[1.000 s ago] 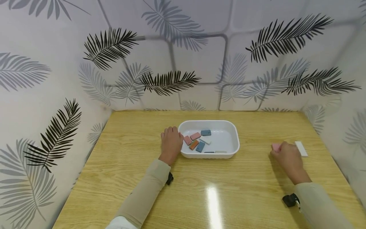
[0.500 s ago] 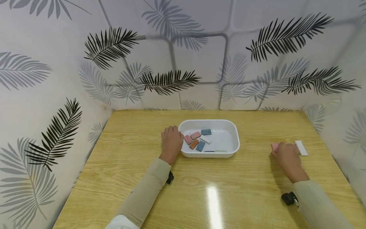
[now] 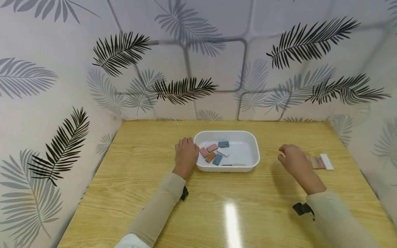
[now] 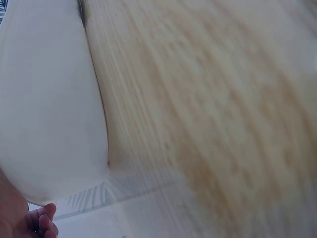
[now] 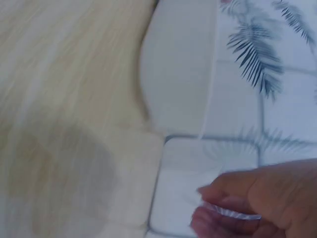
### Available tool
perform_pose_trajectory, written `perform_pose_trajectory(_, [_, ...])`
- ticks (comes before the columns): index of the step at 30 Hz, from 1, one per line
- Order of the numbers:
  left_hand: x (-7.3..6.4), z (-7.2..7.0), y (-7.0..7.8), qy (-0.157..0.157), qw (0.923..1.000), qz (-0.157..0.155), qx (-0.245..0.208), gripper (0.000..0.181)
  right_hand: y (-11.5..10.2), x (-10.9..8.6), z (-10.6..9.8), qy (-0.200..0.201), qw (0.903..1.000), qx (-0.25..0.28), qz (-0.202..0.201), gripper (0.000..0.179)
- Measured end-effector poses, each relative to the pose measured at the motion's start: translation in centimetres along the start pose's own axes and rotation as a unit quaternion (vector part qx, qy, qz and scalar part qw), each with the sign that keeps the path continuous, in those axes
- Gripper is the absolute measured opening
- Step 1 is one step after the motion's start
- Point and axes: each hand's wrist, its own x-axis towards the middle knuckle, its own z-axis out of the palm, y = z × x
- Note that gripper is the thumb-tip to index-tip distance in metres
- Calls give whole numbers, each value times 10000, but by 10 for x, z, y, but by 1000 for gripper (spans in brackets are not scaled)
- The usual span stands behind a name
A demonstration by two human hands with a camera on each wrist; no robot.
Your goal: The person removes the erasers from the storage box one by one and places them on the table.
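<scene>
A white plastic tray (image 3: 245,144) holds several small flat rectangular blocks, among them a pink block (image 3: 212,148), an orange block (image 3: 210,157), a blue block (image 3: 217,159) and a white block (image 3: 223,152). My left hand (image 3: 186,155) grips the tray's left rim; in the left wrist view its curled fingers (image 4: 42,221) are at the rim. Raised over the table, my right hand (image 3: 295,161) is between the tray and a row of pinkish-tan blocks (image 3: 316,162) ending in a white block (image 3: 326,161). Its fingers are loosely bent and hold nothing in the right wrist view.
The wood-grain table (image 3: 139,206) reaches back to a wall (image 3: 217,62) covered in leaf-patterned sheeting, which also rises along both sides. A strip of glare (image 3: 232,224) lies on the tabletop in front of the tray.
My right hand has let go of the pink block at the row and moved left and up, uncovering the pinkish-tan blocks beside the white one. The left hand and tray have not moved.
</scene>
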Motion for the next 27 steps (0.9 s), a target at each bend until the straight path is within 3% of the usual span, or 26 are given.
perform_pose_trajectory(5, [0,1,0,33,10000,-20,47,25,-35,22,3,-189,9930,268,-1137,20])
perform_pose_trajectory(11, [-1,-1,1,-52,10000,-36,7,25,-64,46,17,-643,9715,55,-2279,21])
perform_pose_trajectory(15, [-2,-2,1,-61,9999,-77,43,25,-81,62,34,-905,9514,-104,-2942,22])
perform_pose_trajectory(18, [-2,-1,1,-45,9999,-91,35,24,-92,72,49,-1183,9397,-149,-3205,22])
perform_pose_trajectory(21, [-2,0,1,-67,9999,-96,-17,24,-101,79,62,-1413,9342,-218,-3269,24])
perform_pose_trajectory(27, [-1,-1,3,-151,9998,-150,-40,24,-114,89,81,-1378,9171,-364,-3724,35])
